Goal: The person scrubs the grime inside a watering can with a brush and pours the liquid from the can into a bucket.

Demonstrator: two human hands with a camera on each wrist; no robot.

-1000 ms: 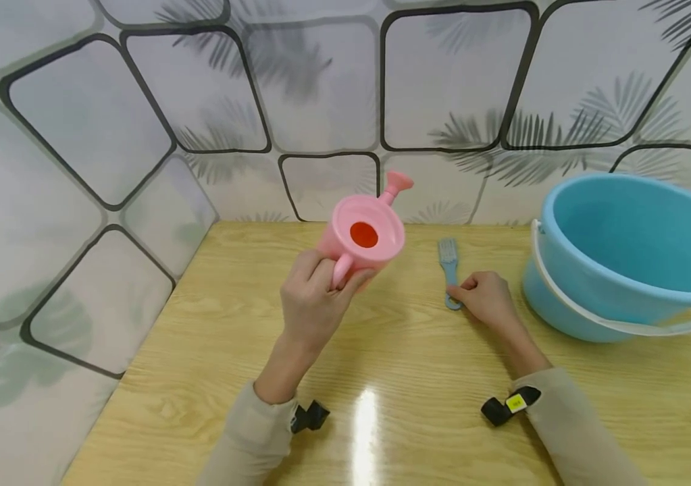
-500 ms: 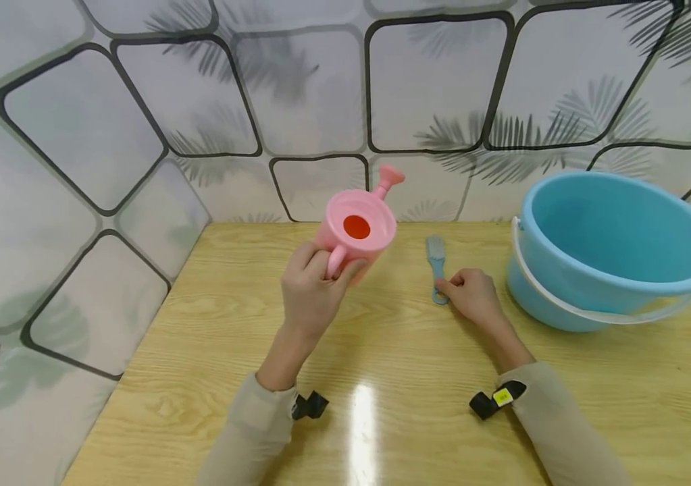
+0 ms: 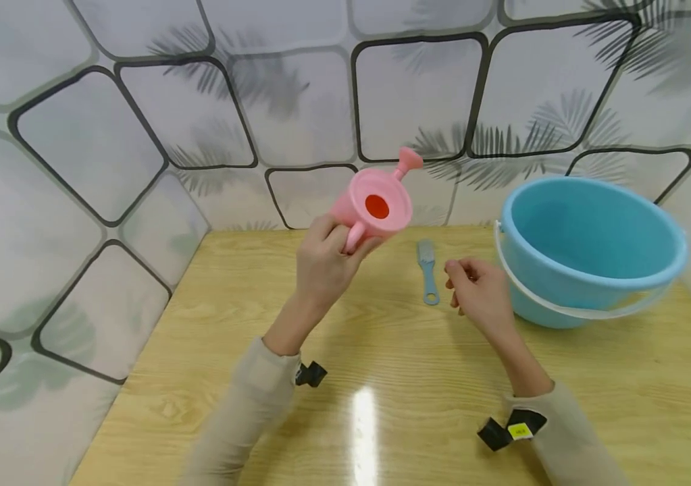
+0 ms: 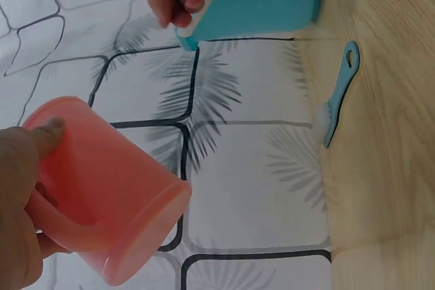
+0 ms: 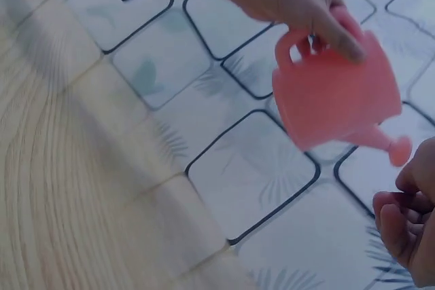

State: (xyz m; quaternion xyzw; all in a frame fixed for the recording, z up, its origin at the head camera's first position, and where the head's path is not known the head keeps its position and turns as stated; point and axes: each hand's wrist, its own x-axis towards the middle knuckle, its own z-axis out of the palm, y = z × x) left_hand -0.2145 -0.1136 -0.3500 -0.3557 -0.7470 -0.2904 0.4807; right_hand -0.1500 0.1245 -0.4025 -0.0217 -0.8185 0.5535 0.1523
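My left hand [image 3: 323, 263] grips the handle of a pink watering can [image 3: 360, 192], held up off the table with its red filling hole facing me and its spout toward the back wall. In the left wrist view the can's body [image 4: 102, 174] appears tilted, the thumb on its side. A small blue brush [image 3: 428, 273] with pale bristles lies on the table, its handle's hole end toward me. Just right of the brush, my right hand [image 3: 481, 290] hovers apart from it. Its fingers [image 5: 397, 229] are loosely curled and hold nothing.
A large light-blue bucket [image 3: 588, 297] with a white handle [image 3: 564, 309] stands at the right, close to my right hand. Patterned wall covering [image 3: 418, 88] borders the wooden table [image 3: 217, 324] at the back and left.
My right hand has let go of the brush and lifted away to its right; the brush stays on the table. My left hand has moved the watering can slightly up and to the right.
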